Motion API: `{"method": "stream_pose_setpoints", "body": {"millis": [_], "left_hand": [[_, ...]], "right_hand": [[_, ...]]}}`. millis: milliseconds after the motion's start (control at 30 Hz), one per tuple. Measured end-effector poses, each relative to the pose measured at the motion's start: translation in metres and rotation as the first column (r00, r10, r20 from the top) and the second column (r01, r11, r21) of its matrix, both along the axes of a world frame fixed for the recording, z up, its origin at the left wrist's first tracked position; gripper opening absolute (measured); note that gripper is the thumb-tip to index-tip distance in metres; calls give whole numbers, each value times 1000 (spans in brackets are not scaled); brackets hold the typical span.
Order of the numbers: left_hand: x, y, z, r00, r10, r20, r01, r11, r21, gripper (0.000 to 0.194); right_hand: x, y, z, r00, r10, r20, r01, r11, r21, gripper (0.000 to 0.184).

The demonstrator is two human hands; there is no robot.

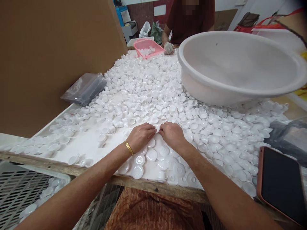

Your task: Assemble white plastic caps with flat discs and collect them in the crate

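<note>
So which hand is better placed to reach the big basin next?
Probably your right hand: the white basin sits on that side, and your left hand would likely have to cross over.

White table [83, 143], wooden edge [155, 189] — heaped small white pieces [148, 91], pink scoop [157, 51], bagged packet [85, 88]

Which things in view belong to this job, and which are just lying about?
Likely job:
small white pieces
left hand
right hand
pink scoop and slatted crate, both holding white pieces
white basin

Likely lying about:
phone
plastic packet
</note>
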State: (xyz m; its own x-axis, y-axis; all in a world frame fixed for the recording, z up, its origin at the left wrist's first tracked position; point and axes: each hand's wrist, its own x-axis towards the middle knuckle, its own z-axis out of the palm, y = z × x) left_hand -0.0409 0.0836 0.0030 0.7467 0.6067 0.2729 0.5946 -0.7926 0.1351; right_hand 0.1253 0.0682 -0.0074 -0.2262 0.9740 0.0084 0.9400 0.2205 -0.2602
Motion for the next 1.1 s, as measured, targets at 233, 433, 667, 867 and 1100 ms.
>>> {"method": "stream_pose_setpoints", "body": {"millis": [233,433,667,867,1100], "left_hand": [[1,-8,2,999,37,-25,-37,999,-1,21],[3,-12,2,998,53,-17,-53,998,18,22],[6,-10,-4,1000,17,14,-17,1000,21,22],[10,-31,-1,995,98,25,-98,995,10,24],[12,-65,5,984,94,154,-80,992,-94,19]], "right_hand": [[0,-12,11,975,112,-192,-77,980,181,24],[-11,-16,8,993,84,-86,-73,989,128,27],[-13,-9,11,995,66,-73,-59,994,92,24],[0,-6,9,980,51,-191,-43,998,41,23],[39,-6,23,976,-101,-192,94,995,-46,16]]}}
